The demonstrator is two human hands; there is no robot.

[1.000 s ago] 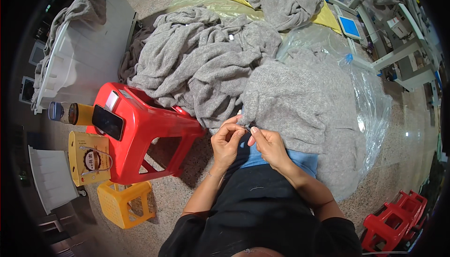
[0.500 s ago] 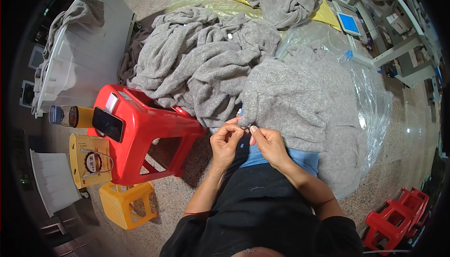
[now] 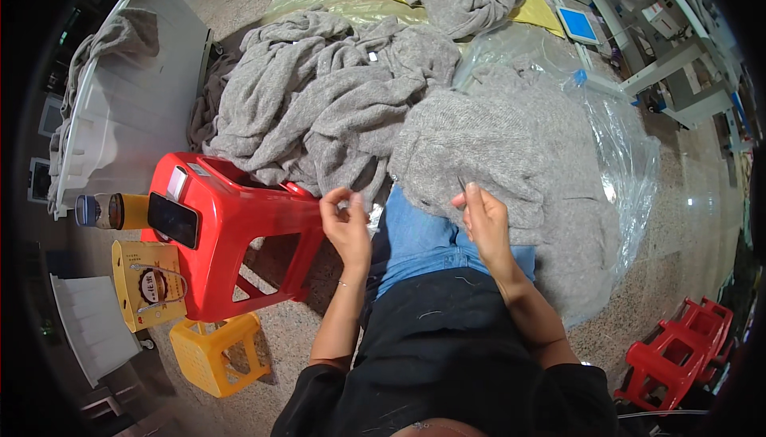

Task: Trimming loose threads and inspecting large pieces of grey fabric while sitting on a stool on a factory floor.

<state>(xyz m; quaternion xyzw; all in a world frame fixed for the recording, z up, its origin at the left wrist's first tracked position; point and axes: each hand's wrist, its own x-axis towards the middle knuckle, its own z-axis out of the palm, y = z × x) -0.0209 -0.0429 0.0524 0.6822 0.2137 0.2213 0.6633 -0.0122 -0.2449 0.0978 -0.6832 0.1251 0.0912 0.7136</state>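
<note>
Firstly, a grey knitwear heap point(image 3: 311, 102) lies beyond and right of the red stool point(image 3: 223, 207). Further right of the stool, a grey garment point(image 3: 479, 142) lies partly over the jeans point(image 3: 423, 238). Just beside the stool, the left hand point(image 3: 346, 228) curls loosely; blur hides whether it holds anything. Well right of the stool, the right hand point(image 3: 487, 223) pinches a thin dark tool point(image 3: 461, 184).

The hands are apart: the right hand point(image 3: 472, 198) pinches a thin dark object point(image 3: 460, 183) over a grey knit garment point(image 3: 471, 138) lying partly across blue jeans point(image 3: 419, 230), while the left hand point(image 3: 347, 222) is raised, fingers curled, near a red stool point(image 3: 227, 210). That stool bears a phone point(image 3: 172, 220) (its screen dark). Beyond lies a heap of grey knits point(image 3: 319, 102); clear plastic point(image 3: 630, 166) shows at right.
</note>
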